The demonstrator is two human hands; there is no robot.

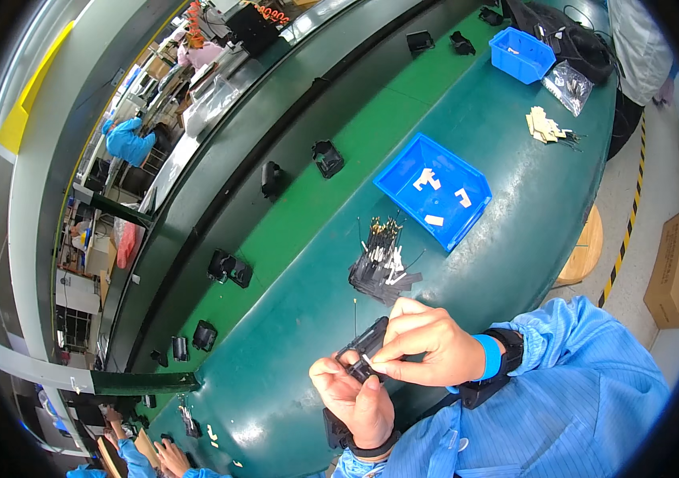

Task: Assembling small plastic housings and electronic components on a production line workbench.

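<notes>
My left hand [358, 405] is closed around a black plastic housing [370, 338], holding it tilted above the green work surface. From the right, my right hand [427, 348] bends over the same housing, its fingertips pinched at a small white strip [366, 359] on it. One thin cable [355, 312] sticks up beside the housing's far end. How the strip sits in the housing is hidden by my fingers. Just beyond my hands lies a bundle of black cables [383, 259] with white sleeves and gold-coloured tips.
A blue bin [467, 225] holding a few cream pieces stands past the cables. Farther off are a smaller blue bin [519, 73] and a pile of cream pieces [545, 126]. Black housings [229, 268] lie along the green belt [300, 207]. A co-worker's hands [170, 457] show at lower left.
</notes>
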